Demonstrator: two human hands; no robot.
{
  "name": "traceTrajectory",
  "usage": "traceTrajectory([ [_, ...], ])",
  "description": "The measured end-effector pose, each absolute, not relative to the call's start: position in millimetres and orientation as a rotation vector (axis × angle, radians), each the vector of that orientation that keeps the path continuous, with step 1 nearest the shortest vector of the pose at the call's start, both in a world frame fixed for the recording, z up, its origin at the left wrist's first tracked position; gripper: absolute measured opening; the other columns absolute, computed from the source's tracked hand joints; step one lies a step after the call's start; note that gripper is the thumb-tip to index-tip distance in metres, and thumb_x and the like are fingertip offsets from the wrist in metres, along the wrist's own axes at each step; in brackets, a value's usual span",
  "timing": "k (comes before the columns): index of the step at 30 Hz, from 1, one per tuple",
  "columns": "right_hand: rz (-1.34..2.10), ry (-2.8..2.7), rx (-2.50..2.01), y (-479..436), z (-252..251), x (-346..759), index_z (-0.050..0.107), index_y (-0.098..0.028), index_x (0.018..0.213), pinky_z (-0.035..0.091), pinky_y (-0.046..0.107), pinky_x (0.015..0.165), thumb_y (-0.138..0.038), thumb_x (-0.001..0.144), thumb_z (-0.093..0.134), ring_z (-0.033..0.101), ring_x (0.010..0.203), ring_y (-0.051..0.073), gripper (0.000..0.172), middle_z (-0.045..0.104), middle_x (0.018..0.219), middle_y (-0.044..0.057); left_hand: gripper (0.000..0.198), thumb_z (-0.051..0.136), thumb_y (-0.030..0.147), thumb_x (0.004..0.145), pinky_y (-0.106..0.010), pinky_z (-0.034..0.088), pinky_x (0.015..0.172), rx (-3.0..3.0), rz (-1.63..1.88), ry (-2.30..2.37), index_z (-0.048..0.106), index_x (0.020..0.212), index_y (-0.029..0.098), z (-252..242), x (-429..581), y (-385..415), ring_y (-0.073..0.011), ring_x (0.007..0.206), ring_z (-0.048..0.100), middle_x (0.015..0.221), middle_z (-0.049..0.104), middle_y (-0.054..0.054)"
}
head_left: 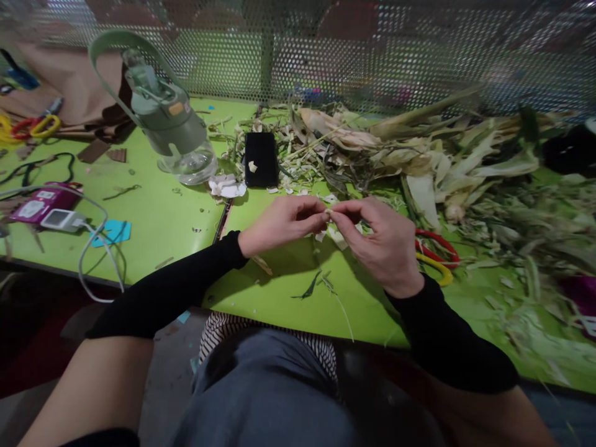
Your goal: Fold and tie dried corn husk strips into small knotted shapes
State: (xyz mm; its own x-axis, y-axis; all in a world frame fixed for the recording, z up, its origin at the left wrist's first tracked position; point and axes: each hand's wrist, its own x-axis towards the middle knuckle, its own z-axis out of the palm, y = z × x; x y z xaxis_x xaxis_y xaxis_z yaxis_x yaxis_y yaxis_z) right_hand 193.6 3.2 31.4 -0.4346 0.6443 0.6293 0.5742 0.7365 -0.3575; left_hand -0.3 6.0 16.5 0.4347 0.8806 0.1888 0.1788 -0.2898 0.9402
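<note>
My left hand [292, 222] and my right hand [379, 239] meet over the green table, fingertips pinched together. Between them is a small pale piece [328, 212], mostly covered by the fingers; it looks like a bit of corn husk, but I cannot make it out fully. Pale cut scraps [338, 236] lie just under the hands. Scissors with red and yellow handles [440, 251] rest beside my right wrist, partly hidden by it. On the table in front of me lie thin dark green strips [311, 285].
Dried corn husks [419, 155] are heaped along the back and right. A black phone [261, 160] lies near a water bottle [172, 118]. Further left are a white charger with cable [63, 219], a purple box [35, 208] and more scissors [44, 124]. A perforated metal screen [316, 56] borders the back.
</note>
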Motion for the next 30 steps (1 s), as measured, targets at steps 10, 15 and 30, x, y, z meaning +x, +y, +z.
traceTrajectory([
  [10, 0.105, -2.141, -0.895, 3, 31, 195, 0.073, -0.025, 0.096, 0.058, 0.038, 0.072, -0.02, 0.095, 0.065, 0.074, 0.08, 0.023, 0.01, 0.079, 0.088, 0.006, 0.034, 0.062, 0.046, 0.094, -0.026, 0.052, 0.071, 1.615, 0.943, 0.822, 0.065, 0.088, 0.013, 20, -2, 5, -0.0099, 0.073, 0.063, 0.081, 0.07, -0.005],
  [15, 0.031, -2.178, -0.764, 6, 31, 199, 0.075, -0.025, 0.101, 0.059, 0.041, 0.076, -0.015, 0.093, 0.066, 0.075, 0.083, 0.025, 0.016, 0.08, 0.092, 0.006, 0.027, 0.067, 0.039, 0.093, -0.025, 0.054, 0.073, 1.462, 0.897, 0.782, 0.065, 0.088, 0.013, 23, -5, 5, -0.0082, 0.071, 0.063, 0.081, 0.072, -0.004],
  [30, 0.32, -2.143, -0.774, 11, 33, 201, 0.077, -0.022, 0.1, 0.061, 0.037, 0.079, -0.017, 0.094, 0.066, 0.076, 0.088, 0.021, 0.013, 0.081, 0.098, 0.006, 0.02, 0.064, 0.028, 0.095, -0.024, 0.05, 0.076, 1.24, 0.807, 0.805, 0.066, 0.086, 0.01, 38, -8, 3, -0.0066, 0.07, 0.061, 0.08, 0.071, -0.003],
])
